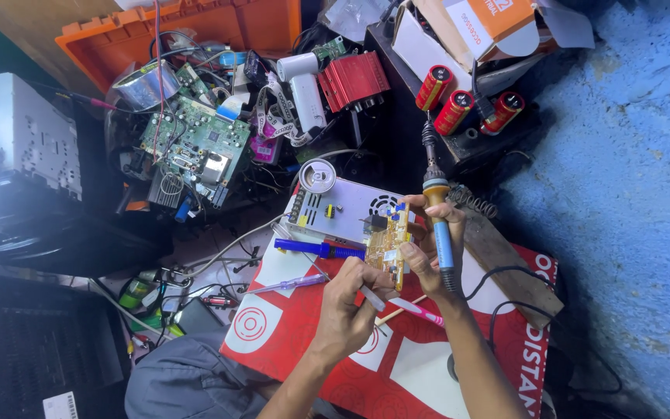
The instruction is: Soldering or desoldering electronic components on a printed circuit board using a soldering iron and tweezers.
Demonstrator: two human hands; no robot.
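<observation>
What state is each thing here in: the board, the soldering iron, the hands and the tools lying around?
Small yellow circuit board: held upright between both hands.
Soldering iron: gripped in right hand, tip pointing away.
Left hand: closed on a thin metal tool.
Blue desoldering pump: lying flat, untouched.
Purple screwdriver: lying flat on the red mat.
Three red capacitors: lying side by side.

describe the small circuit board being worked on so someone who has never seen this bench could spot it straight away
Start at the red and white printed mat. At its top edge lies a silver metal box with a fan grille. In front of it the right hand holds a small yellow-tan circuit board, unlike the large green board.
</observation>
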